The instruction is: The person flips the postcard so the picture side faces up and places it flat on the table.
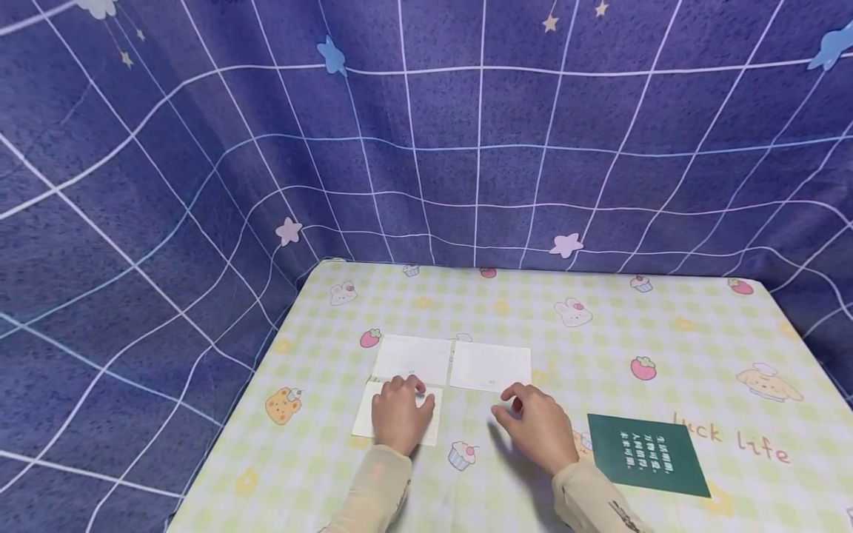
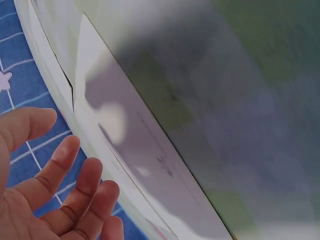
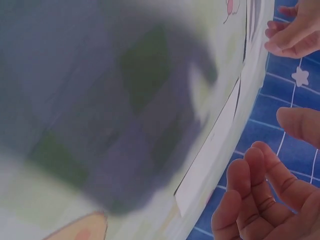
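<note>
Left hand [image 1: 398, 411]: lies palm down on the near white card [image 1: 365, 419], fingers relaxed and loosely bent over its far edge, gripping nothing.
Right hand [image 1: 537, 425]: rests above the surface [image 1: 700, 333] just beside the right white card [image 1: 490, 366], fingers loosely curled, holding nothing; whether the fingertips touch the cloth cannot be told.
Near white card: at the front left of the surface, partly covered by the left hand, its far edge meeting the card behind it.
Back white card [image 1: 412, 358]: just behind the near one, side by side with the right white card, a thin gap between them.
Green card [image 1: 645, 453]: lies flat to the right of the right hand, apart from it, white lettering up.
Surface: covered with a pale green checked cloth printed with small cartoon figures.
Backdrop [image 1: 426, 133]: blue cloth with a white grid and stars.
</note>
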Action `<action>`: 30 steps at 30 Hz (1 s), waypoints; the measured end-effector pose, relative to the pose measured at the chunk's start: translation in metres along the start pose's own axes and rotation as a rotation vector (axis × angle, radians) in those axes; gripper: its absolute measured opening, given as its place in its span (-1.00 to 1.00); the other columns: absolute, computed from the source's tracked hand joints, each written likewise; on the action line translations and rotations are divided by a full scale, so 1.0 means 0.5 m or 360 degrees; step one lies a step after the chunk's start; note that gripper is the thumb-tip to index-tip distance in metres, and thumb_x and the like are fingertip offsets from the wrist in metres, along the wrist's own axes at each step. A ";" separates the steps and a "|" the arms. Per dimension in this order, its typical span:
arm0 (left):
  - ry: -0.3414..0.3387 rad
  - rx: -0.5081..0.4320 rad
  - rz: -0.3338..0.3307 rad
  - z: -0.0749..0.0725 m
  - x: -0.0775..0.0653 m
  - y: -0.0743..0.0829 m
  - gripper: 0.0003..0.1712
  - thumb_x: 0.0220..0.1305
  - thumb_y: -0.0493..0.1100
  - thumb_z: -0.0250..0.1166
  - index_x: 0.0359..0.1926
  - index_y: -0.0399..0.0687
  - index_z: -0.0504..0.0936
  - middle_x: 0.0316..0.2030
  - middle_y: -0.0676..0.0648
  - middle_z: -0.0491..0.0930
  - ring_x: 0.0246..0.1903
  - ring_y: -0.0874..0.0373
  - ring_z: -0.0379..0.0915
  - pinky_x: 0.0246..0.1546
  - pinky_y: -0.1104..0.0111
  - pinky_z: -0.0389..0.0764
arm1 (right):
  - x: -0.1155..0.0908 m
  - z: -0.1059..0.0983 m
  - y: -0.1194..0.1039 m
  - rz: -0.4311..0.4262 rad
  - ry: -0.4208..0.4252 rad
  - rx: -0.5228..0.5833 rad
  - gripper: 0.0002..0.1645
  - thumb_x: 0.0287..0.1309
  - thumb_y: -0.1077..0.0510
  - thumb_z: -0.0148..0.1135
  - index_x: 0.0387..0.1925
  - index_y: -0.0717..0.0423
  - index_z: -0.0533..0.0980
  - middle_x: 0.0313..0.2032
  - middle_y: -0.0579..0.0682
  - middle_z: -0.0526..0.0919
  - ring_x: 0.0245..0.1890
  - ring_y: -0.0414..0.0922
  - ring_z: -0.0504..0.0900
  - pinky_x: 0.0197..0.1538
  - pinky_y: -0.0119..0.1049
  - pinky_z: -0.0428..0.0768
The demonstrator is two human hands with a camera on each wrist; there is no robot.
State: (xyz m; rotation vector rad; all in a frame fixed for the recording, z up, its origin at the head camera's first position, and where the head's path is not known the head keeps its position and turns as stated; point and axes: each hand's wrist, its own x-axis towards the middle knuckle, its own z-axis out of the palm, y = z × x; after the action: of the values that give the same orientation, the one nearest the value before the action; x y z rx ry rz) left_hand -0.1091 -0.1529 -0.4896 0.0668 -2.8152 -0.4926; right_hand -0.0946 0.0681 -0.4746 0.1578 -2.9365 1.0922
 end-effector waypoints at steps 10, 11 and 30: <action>-0.0022 0.0005 -0.0067 -0.015 0.002 -0.029 -0.79 0.10 -0.09 0.49 -0.37 -0.06 0.63 -0.36 -0.11 0.60 -0.26 -0.12 0.56 -0.26 0.05 0.49 | 0.003 0.034 -0.025 -0.0066 -0.0018 0.0036 -0.74 0.15 0.02 0.46 -0.18 0.06 0.67 -0.44 -0.15 0.52 -0.49 -0.22 0.44 -0.41 -0.28 0.46; -0.0027 0.0005 -0.0077 -0.017 0.002 -0.032 -0.79 0.10 -0.09 0.48 -0.37 -0.06 0.63 -0.36 -0.12 0.60 -0.25 -0.12 0.56 -0.26 0.04 0.49 | 0.003 0.038 -0.027 -0.0070 -0.0023 0.0043 -0.74 0.15 0.02 0.47 -0.19 0.06 0.67 -0.45 -0.15 0.51 -0.49 -0.22 0.44 -0.41 -0.28 0.45; -0.0098 0.0056 -0.0150 -0.042 0.009 -0.082 -0.78 0.14 -0.08 0.46 -0.27 -0.10 0.67 -0.28 -0.14 0.64 -0.21 -0.13 0.56 -0.19 0.00 0.51 | 0.011 0.076 -0.063 -0.0122 -0.0126 0.0061 -0.71 0.14 0.02 0.48 -0.18 0.09 0.64 -0.43 -0.13 0.52 -0.48 -0.22 0.42 -0.42 -0.28 0.46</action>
State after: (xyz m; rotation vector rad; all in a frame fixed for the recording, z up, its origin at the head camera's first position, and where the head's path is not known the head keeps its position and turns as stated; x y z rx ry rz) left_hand -0.1077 -0.1988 -0.4834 0.1956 -2.8918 -0.4742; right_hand -0.0959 0.0192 -0.4826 0.3181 -2.9514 1.1581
